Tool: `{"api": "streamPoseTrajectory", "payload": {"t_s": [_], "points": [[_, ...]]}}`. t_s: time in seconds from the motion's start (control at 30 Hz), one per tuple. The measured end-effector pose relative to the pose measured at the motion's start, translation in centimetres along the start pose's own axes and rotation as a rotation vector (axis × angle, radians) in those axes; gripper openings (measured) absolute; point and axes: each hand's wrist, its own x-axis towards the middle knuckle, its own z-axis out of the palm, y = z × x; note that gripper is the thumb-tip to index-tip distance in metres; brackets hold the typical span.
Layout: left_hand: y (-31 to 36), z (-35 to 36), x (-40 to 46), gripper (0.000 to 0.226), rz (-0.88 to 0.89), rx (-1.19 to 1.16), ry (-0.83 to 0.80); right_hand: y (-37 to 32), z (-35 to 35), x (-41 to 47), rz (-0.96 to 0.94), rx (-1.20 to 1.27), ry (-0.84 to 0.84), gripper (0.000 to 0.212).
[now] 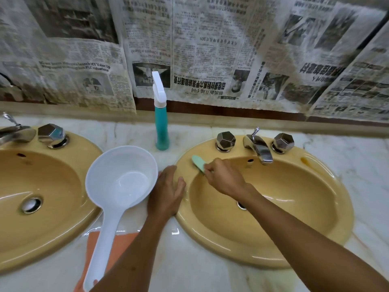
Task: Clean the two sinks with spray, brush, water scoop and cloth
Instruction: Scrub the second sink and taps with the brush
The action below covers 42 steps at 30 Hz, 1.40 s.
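In the head view, the right hand [224,178] gripped the mint brush [198,163] at the right sink [328,232] rim, at about ten o'clock of the bowl. The left hand [166,194] lay flat, fingers spread, on the counter [189,270] beside it. Scrubbing seemed only begun. The water scoop [120,186], spray bottle [161,123] and orange cloth [124,239] waited between the sinks; the left sink [31,256], at nine o'clock, looked untouched.

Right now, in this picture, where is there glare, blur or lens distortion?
Head view: wide-angle lens bends the counter edge and newspaper lines into curves; the newspaper print is soft toward the corners; bright glare streaks lie on the right sink rim, the left sink rim and inside the white scoop; the right hand with the green brush looks reasonably sharp.
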Motion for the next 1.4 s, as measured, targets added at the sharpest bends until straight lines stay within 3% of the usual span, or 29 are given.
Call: {"api": "streamPoseTrajectory", "payload": {"t_s": [0.17,0.3,0.43,0.57,0.7,0.87,1.0,1.13,1.27,1.4], "points": [[0.1,0.1,-0.2,0.069,-0.022,-0.012,-0.001,-0.5,-1.2,5.1,0.066,0.002,0.064,0.021],[0.2,0.1,0.0,0.067,-0.023,-0.018,0.002,-2.4,-0.4,6.2,-0.044,-0.069,-0.021,0.013],[-0.1,0.4,0.0,0.065,-0.005,0.006,-0.002,-2.5,-1.2,9.3,0.025,0.064,-0.011,0.018],[-0.3,0.4,0.2,0.062,0.004,0.009,0.006,-4.2,0.8,8.0,-0.109,0.083,-0.145,0.010],[-0.3,0.6,0.2,0.062,-0.002,-0.001,0.018,-3.3,0.1,8.9,-0.050,0.097,-0.059,0.013],[-0.5,0.7,0.1,0.062,-0.006,-0.004,0.016,-2.8,-0.3,5.9,-0.096,0.018,-0.029,0.008],[-0.3,0.5,0.0,0.066,-0.031,0.012,0.002,-0.1,-1.0,5.5,-0.008,0.107,0.015,0.016],[0.1,0.2,0.0,0.069,-0.028,0.011,-0.002,0.8,-0.5,2.4,-0.100,0.042,-0.063,0.017],[0.0,0.3,0.0,0.067,-0.038,0.001,-0.009,3.5,-1.1,1.0,-0.014,0.115,0.050,0.025],[-0.4,0.4,0.0,0.062,-0.024,-0.006,0.004,3.2,1.7,-2.8,-0.117,0.015,0.064,0.034]]}}
